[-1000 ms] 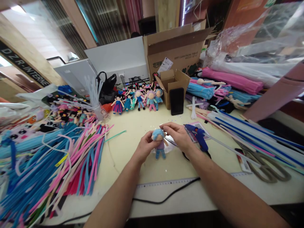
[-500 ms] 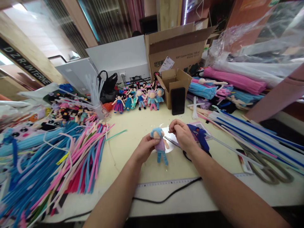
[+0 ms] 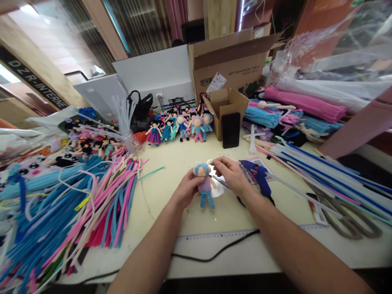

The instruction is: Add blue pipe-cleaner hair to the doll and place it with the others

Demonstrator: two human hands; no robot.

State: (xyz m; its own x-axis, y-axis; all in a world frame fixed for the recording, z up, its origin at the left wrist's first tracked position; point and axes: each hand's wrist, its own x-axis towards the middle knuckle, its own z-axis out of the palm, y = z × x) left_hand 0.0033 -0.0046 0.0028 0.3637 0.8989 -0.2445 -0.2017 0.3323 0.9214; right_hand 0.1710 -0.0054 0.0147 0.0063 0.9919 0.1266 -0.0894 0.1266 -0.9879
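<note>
My left hand (image 3: 187, 188) is closed on a small fuzzy doll (image 3: 204, 185) with light blue hair, a lilac top and blue legs, held upright over the table. My right hand (image 3: 231, 173) is just to the right of the doll's head, its thumb and fingertips pinched together. Whatever may be between those fingertips is too small to make out. Under that hand, a slim metal blade (image 3: 219, 181) points toward the doll; the hand covers much of the tool. Right of the hand lies a blue glue gun (image 3: 260, 179).
Bundles of coloured pipe cleaners (image 3: 61, 220) cover the left side. Finished dolls (image 3: 183, 126) stand at the back by a small open carton (image 3: 228, 102) and a phone (image 3: 230, 130). Large scissors (image 3: 352, 220) and long stems lie right. A ruler (image 3: 214, 236) and black cable (image 3: 211, 258) run in front.
My right hand has moved slightly left and down, bringing its pinched fingertips closer to the doll's head. The doll, still in my left hand, has tilted a little.
</note>
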